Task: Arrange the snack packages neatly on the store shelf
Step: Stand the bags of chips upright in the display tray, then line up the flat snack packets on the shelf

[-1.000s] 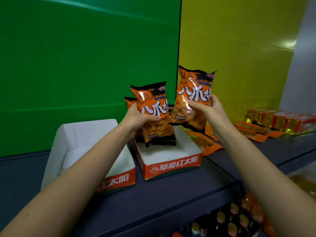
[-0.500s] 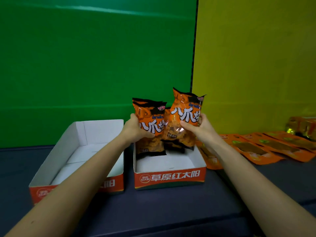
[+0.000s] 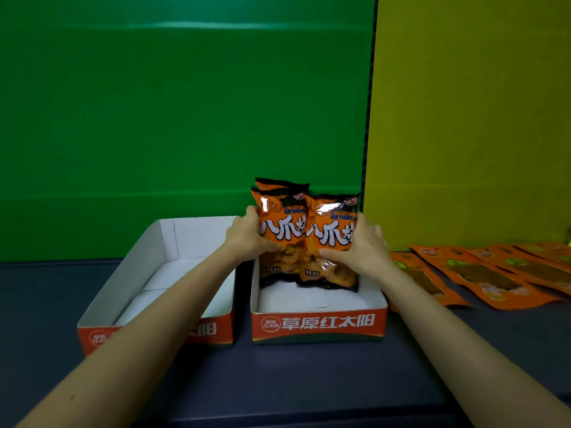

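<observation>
Two orange snack bags stand upright side by side at the back of the right display box (image 3: 318, 325), which is orange-fronted and white inside. My left hand (image 3: 247, 239) grips the left snack bag (image 3: 279, 233) by its left side. On the right snack bag (image 3: 332, 239), my right hand (image 3: 361, 245) holds the right side and lower front. A third orange bag (image 3: 278, 183) peeks out behind the left one. Both bags' bottoms rest on or just above the box floor.
A second open display box (image 3: 129, 304) stands to the left, with my left forearm across its front corner. Flat orange pouches (image 3: 482, 273) lie in a row on the dark shelf (image 3: 309, 375) to the right. Green and yellow panels form the back wall.
My right hand has brought its bag down and leftwards beside the left bag. Both bags now sit lower in the right box. The camera has swung right and downwards.
</observation>
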The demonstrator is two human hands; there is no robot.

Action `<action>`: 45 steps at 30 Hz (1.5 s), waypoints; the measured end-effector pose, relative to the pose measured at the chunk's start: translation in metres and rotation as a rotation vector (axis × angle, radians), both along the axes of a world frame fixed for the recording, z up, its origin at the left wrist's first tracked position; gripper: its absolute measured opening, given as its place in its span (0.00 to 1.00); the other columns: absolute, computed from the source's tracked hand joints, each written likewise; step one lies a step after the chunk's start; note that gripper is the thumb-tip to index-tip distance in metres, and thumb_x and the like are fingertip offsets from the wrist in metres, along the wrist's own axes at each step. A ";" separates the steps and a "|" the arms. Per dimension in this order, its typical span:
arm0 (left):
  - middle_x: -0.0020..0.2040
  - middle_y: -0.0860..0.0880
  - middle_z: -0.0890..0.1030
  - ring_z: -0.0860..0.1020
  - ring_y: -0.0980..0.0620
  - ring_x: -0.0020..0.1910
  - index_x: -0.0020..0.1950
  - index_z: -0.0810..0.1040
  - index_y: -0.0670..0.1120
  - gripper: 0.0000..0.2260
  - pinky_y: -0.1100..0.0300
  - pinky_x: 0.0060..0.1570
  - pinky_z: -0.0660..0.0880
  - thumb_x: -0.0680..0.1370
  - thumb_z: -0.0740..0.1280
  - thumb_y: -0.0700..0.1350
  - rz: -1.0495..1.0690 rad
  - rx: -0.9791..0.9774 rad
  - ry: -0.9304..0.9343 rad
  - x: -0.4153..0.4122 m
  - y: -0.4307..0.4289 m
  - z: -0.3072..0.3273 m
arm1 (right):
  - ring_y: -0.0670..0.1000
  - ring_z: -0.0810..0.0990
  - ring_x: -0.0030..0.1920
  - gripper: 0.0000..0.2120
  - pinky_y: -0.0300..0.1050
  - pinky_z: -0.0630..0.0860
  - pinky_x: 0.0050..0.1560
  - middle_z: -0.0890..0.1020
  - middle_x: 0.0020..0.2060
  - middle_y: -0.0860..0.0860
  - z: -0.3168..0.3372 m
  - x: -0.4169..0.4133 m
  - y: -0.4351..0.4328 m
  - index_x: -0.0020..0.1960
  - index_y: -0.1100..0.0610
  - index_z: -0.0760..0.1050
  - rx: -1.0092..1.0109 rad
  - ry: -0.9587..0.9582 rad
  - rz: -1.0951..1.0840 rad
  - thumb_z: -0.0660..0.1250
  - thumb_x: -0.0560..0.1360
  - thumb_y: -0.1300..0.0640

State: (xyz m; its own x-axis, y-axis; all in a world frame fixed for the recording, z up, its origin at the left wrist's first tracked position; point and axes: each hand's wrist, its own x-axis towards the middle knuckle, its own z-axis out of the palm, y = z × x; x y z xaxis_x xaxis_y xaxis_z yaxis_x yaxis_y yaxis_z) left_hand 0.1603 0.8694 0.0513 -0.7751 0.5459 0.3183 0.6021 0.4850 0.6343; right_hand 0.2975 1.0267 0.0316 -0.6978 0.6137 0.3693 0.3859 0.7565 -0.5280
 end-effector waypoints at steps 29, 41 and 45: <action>0.54 0.46 0.82 0.78 0.43 0.54 0.53 0.77 0.47 0.11 0.53 0.49 0.74 0.77 0.62 0.52 0.558 -0.384 0.543 -0.026 -0.324 0.005 | 0.47 0.78 0.55 0.14 0.47 0.75 0.57 0.80 0.55 0.46 0.040 -0.093 -0.268 0.60 0.50 0.75 0.429 0.061 0.749 0.63 0.75 0.51; 0.53 0.46 0.80 0.78 0.42 0.53 0.52 0.76 0.47 0.13 0.54 0.43 0.70 0.77 0.61 0.54 0.751 -0.491 0.403 -0.042 -0.598 -0.023 | 0.47 0.78 0.54 0.12 0.51 0.76 0.57 0.81 0.53 0.45 0.005 -0.184 -0.518 0.57 0.49 0.76 0.235 0.028 0.959 0.66 0.75 0.51; 0.51 0.47 0.81 0.79 0.44 0.51 0.52 0.77 0.47 0.13 0.54 0.44 0.74 0.77 0.61 0.55 0.785 -0.484 0.375 -0.051 -0.659 -0.028 | 0.47 0.78 0.53 0.12 0.50 0.76 0.55 0.81 0.52 0.45 0.000 -0.209 -0.578 0.57 0.49 0.76 0.205 -0.004 0.977 0.66 0.75 0.51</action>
State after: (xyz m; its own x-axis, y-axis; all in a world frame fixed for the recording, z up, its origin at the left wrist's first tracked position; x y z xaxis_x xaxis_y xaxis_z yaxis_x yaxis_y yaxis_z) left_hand 0.1093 0.2104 0.0234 -0.8668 0.0570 0.4954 0.1202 0.9880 0.0968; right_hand 0.0881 0.4487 0.0315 -0.8637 -0.3060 0.4005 -0.4533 0.8189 -0.3520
